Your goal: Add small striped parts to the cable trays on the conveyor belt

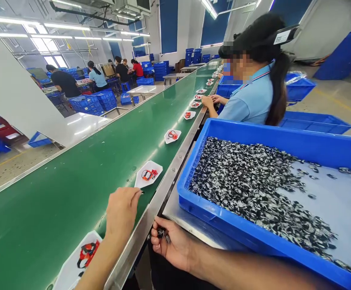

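Note:
My left hand (122, 211) reaches over the green conveyor belt (81, 185). Thumb and forefinger are pinched on a small black part (142, 192), mostly hidden by the fingertips. Just beyond it lies a white tray (141, 180) with red and black pieces on it. Another white tray (69, 259) with similar contents is partly covered by my left forearm. My right hand (174, 245) is curled, palm up, beside the belt's metal edge, around several small black-and-silver parts (164, 235). These resemble the heap of small parts (242, 181) in the blue bin at right.
The large blue bin (193, 199) stands right of the belt's metal rail (160, 199). Farther along, more white trays (172, 136) line the belt's right side. A co-worker in a light blue shirt (248, 100) sits there, hands at the belt. Other people work at left behind blue crates (86, 104).

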Demonstrator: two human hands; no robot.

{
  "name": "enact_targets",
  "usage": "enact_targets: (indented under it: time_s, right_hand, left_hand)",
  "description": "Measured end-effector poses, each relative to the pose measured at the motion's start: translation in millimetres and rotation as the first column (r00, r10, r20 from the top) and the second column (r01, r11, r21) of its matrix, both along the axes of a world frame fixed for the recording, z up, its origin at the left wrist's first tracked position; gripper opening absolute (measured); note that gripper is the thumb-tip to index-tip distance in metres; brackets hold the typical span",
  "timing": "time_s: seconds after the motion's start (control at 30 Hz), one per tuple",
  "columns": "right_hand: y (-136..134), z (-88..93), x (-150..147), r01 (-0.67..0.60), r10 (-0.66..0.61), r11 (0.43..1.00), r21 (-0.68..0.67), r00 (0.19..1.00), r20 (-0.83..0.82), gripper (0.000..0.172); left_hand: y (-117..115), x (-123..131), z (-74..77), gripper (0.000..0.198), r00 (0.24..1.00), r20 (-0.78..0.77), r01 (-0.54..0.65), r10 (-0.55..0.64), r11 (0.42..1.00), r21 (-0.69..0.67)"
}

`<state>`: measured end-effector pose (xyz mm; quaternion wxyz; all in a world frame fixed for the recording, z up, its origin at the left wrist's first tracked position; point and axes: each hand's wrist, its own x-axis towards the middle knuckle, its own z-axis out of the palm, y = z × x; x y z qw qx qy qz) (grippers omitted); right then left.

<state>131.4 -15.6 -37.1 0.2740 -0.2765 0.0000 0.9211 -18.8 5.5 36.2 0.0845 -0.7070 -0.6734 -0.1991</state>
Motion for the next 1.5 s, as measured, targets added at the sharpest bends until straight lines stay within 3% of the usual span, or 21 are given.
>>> enact_targets:
  time_s: [0.13,0.3,0.4,0.47,0.57,0.63,0.77,0.9,1.2,1.5]
  right_hand:
    - [-0.5,0.1,0.9,0.000,0.000,1.000,0.002,1.000,-0.016,0.020]
    - [0.1,1.6,2.2,-0.008,0.008,1.000,-0.001,1.000,-0.018,0.018]
    - [-0.9,0.4,1.7,0.006,-0.006,1.000,0.003,1.000,-0.017,0.019]
    - [-2.0,-0.9,0.5,0.011,-0.011,1.000,0.005,1.000,-0.017,0.020]
    - [-2.9,-1.0,-1.6,0.079,-0.080,0.997,-0.016,0.997,-0.025,0.017]
    - [-2.7,0.1,-2.2,0.105,-0.110,0.991,-0.083,0.993,-0.052,0.017]
    - [-2.2,0.7,-1.3,0.059,-0.076,0.984,-0.165,0.992,-0.097,0.021]
    - [-3.6,-4.8,0.3,0.036,-0.047,0.992,-0.118,0.995,-0.092,0.022]
    - [-5.1,-5.1,2.9,-0.044,-0.008,0.967,-0.252,0.980,-0.198,0.029]
    - [-4.4,-5.5,3.1,-0.037,-0.054,0.941,-0.335,0.964,-0.260,0.029]
  left_hand:
    - [28.5,-4.7,9.3,0.024,0.977,-0.166,-0.161,0.135,0.975,-0.155]
    - [39.8,-3.0,3.2,0.030,0.973,-0.207,-0.140,0.097,0.969,-0.204]
    - [27.5,1.7,3.7,0.033,0.969,-0.216,-0.160,0.123,0.974,-0.162]
    - [9.2,8.8,1.8,0.031,0.977,-0.196,-0.102,0.082,0.990,-0.097]
    - [-26.7,25.8,-12.3,0.027,0.969,-0.084,0.230,-0.233,0.972,-0.035]
    - [-47.9,37.7,-28.1,0.025,0.936,0.001,0.352,-0.352,0.936,0.016]
    - [-66.2,49.7,-55.7,0.018,0.928,-0.003,0.370,-0.372,0.921,0.119]
    - [-65.6,48.7,-65.9,0.014,0.919,0.000,0.391,-0.394,0.912,0.128]
    - [-72.6,55.1,-68.1,0.027,0.929,-0.008,0.362,-0.369,0.907,0.214]
    - [-73.5,53.3,-62.1,0.035,0.919,-0.069,0.394,-0.388,0.896,0.206]
